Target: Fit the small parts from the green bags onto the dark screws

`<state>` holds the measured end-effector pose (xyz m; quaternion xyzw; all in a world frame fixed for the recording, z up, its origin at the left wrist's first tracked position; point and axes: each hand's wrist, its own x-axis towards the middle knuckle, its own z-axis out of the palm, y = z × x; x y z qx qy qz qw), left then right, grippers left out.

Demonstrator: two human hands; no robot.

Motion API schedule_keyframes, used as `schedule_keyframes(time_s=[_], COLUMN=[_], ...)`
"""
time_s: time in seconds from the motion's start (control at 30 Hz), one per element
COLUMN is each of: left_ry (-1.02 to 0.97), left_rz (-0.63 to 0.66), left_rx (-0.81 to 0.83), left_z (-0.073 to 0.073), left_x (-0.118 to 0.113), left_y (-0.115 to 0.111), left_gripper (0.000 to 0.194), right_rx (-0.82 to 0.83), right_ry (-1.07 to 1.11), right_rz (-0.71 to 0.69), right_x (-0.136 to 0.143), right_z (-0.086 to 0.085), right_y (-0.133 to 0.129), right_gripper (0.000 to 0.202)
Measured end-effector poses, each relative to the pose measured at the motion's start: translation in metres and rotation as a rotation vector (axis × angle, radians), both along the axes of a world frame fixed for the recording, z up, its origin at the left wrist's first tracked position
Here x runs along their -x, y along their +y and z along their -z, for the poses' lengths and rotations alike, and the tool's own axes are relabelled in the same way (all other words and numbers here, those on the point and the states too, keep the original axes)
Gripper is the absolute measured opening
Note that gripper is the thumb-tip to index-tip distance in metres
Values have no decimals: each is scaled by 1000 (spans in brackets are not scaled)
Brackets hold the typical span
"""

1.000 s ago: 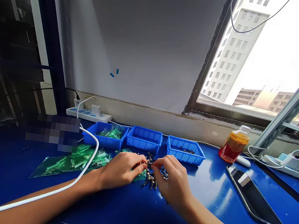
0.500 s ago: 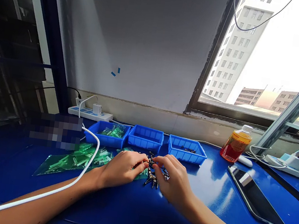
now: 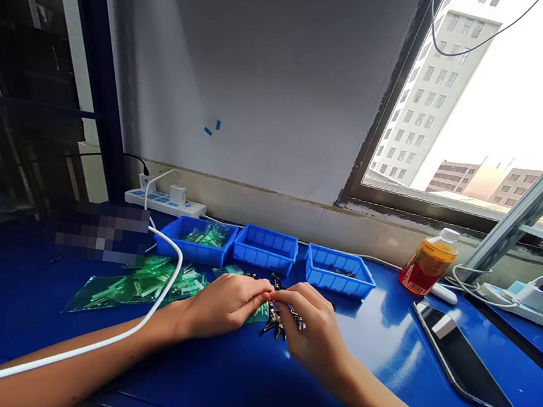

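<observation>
Fingertips of my left hand [image 3: 226, 299] and my right hand [image 3: 318, 324] meet above the desk, both closed in a pinch. Whatever lies between them is hidden by the fingers. Just below and behind the fingertips is a loose heap of small dark-and-silver metal parts [image 3: 278, 328], partly covered by my right hand. Clear green plastic bags [image 3: 146, 283] of small pale pieces lie beside my left hand and forearm, one reaching under the hand.
Behind the hands stand three blue bins: the left bin [image 3: 188, 252] holds a green bag, the middle bin [image 3: 264, 256], and the right bin [image 3: 338, 282] with a few dark parts. A white cable [image 3: 166, 290] crosses my left forearm. Rightward are a drink bottle [image 3: 427, 262] and a phone [image 3: 464, 362].
The fingertips of both hands have come together, covering the small dark piece that showed between them before. The view has shifted slightly; bins, bags and heap stay in place.
</observation>
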<state>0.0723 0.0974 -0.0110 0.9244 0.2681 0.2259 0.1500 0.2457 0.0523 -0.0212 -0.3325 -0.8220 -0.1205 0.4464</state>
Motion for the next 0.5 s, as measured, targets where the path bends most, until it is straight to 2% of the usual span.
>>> schedule_keyframes(time_s=[0.5], left_ry=[6], left_rz=[10], left_rx=[9], left_z=[-2], left_x=[-1], left_y=[-3], left_gripper=[28], right_rx=[-26], right_ry=[81], right_rz=[35], right_x=[1], right_z=[0], right_y=[-2], right_gripper=[15])
